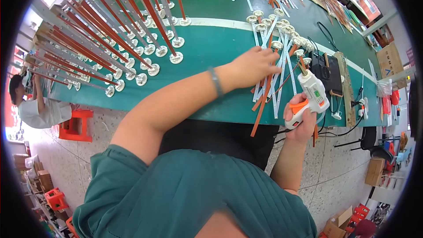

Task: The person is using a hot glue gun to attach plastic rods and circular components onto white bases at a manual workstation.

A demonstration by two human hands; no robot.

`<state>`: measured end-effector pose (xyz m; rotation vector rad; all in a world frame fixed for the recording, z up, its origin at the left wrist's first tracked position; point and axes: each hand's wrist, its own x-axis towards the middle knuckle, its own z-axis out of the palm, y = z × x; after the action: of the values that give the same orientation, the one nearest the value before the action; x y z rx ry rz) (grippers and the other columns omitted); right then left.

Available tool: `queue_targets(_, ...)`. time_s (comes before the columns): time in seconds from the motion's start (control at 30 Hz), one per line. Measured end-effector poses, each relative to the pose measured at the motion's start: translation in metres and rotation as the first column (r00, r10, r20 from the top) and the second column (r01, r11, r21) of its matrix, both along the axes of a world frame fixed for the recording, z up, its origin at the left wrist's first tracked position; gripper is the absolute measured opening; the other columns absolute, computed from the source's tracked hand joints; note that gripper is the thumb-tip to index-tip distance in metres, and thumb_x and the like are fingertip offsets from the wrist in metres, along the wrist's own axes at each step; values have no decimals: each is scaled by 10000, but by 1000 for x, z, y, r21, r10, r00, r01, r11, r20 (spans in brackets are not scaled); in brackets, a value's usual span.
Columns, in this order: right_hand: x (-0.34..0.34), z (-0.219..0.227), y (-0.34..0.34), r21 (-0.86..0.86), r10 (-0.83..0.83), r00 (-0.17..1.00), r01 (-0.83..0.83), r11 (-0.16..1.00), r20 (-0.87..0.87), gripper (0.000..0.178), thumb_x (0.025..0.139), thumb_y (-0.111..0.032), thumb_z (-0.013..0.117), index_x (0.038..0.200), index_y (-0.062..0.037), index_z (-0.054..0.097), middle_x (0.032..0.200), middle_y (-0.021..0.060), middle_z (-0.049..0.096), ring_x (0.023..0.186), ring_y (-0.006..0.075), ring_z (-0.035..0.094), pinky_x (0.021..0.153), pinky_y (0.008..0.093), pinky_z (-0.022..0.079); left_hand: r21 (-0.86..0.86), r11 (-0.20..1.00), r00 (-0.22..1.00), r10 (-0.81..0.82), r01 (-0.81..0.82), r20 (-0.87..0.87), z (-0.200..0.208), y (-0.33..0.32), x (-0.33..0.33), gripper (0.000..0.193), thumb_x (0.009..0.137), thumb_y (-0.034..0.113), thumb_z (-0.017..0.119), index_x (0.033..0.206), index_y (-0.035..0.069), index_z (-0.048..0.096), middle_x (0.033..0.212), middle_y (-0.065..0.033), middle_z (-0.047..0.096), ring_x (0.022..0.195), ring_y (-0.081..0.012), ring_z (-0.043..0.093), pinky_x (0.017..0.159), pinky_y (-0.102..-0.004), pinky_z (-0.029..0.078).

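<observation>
My right hand (301, 123) is wrapped round the handle of a white hot glue gun (314, 89) with an orange trigger, its nozzle pointing away from me. Across the table, my left hand (257, 67) reaches to the right, fingers apart, over a loose heap of flat strips. Whether its fingertips touch a strip cannot be made out. White-grey strips (276, 89) and brown strips (260, 113) cross each other there, some hanging past the table's near edge. White round bases (287, 29) cluster at the strips' far ends.
On the green table (207, 53), many brown and grey strips stand upright in round white bases (176, 57) at the left. A black box-shaped device (328, 72) and cables lie right of the glue gun. Another person (42, 101) sits at far left near a red stool (76, 125).
</observation>
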<state>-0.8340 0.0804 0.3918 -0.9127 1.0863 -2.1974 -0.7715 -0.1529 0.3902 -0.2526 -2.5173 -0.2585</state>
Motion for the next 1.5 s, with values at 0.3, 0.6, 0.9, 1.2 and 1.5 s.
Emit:
queue_targets(0.3, -3, -4, 22, -15, -134, 991, 134, 991, -8, 408, 958, -294, 581, 1232, -4, 492, 1002, 129, 593, 603, 145, 539, 537, 285, 422, -228, 953, 972, -160, 197, 171, 7, -11, -15, 174, 835, 134, 596, 987, 123, 680, 1101, -42, 627, 1134, -230, 557, 966, -355, 458)
queue_targets(0.6, -13, 14, 18, -196, -92, 988, 66, 978, -124, 395, 999, -293, 529, 1275, -15, 485, 1046, 99, 578, 641, 118, 513, 591, 279, 402, 247, 957, 961, -83, 151, -266, 34, -24, 4, 350, 820, 64, 730, 1156, 157, 704, 1155, -62, 665, 1009, -246, 645, 844, -345, 536)
queue_targets(0.9, -9, 10, 10, -187, -110, 992, 98, 978, -55, 353, 1016, -260, 497, 1269, -14, 483, 1055, 90, 575, 658, 119, 491, 614, 283, 383, 624, 755, 880, 141, 200, -453, 78, -40, 50, 166, 930, 30, 639, 1070, 53, 727, 970, -50, 684, 871, -122, 635, 742, -248, 506)
queue_targets(1.2, -10, 6, 1, -164, -94, 995, 85, 983, -45, 339, 1010, -243, 496, 1264, -18, 489, 1083, 96, 585, 663, 124, 510, 624, 286, 398, 749, 652, 856, 317, 116, -408, 141, -30, 99, 162, 966, 32, 610, 1112, 39, 678, 907, -58, 680, 789, -124, 651, 703, -212, 507)
queue_targets(1.5, -4, 7, -4, -156, -70, 996, 60, 986, -59, 358, 1001, -246, 510, 1274, -16, 493, 1084, 110, 602, 676, 125, 529, 623, 290, 416, 904, 415, 994, 13, -102, 107, 107, -38, 116, 146, 931, 80, 660, 1054, 10, 697, 808, 14, 617, 740, -64, 575, 648, -219, 464)
